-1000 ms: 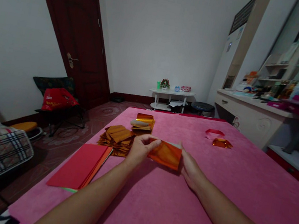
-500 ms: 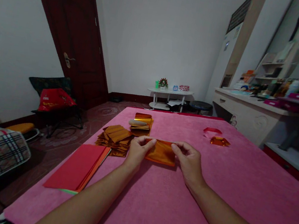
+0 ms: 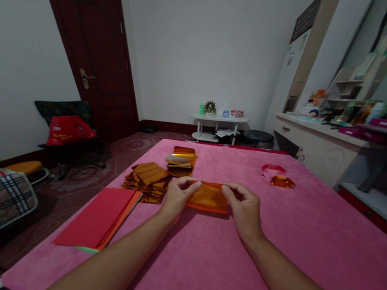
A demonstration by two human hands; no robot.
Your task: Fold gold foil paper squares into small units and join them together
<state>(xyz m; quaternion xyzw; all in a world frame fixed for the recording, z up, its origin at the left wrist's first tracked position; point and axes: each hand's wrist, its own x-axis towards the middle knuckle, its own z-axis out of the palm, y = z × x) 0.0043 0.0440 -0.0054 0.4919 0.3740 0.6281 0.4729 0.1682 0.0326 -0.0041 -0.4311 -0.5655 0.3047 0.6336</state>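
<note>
A folded sheet of shiny orange-gold foil paper [image 3: 209, 197] is stretched between my two hands, just over the pink cloth. My left hand [image 3: 178, 194] pinches its upper left corner between thumb and fingers. On the other side, my right hand [image 3: 244, 206] grips the upper right corner the same way. Just left of my left hand lies a fanned stack of gold foil sheets [image 3: 148, 180]. Behind it, more shiny gold paper [image 3: 183, 153] has a pale oblong object [image 3: 173, 159] on top.
Red and coloured paper sheets [image 3: 97, 218] lie at the left on the pink-covered table [image 3: 230, 280]. At the far right sit a folded gold foil piece [image 3: 283, 182] and a pink paper ring [image 3: 274, 169]. A dresser [image 3: 327, 142] stands beyond on the right.
The foil paper tilts slightly in my hands, its lower edge now more level. Both hands keep their pinch. The view has shifted a little.
</note>
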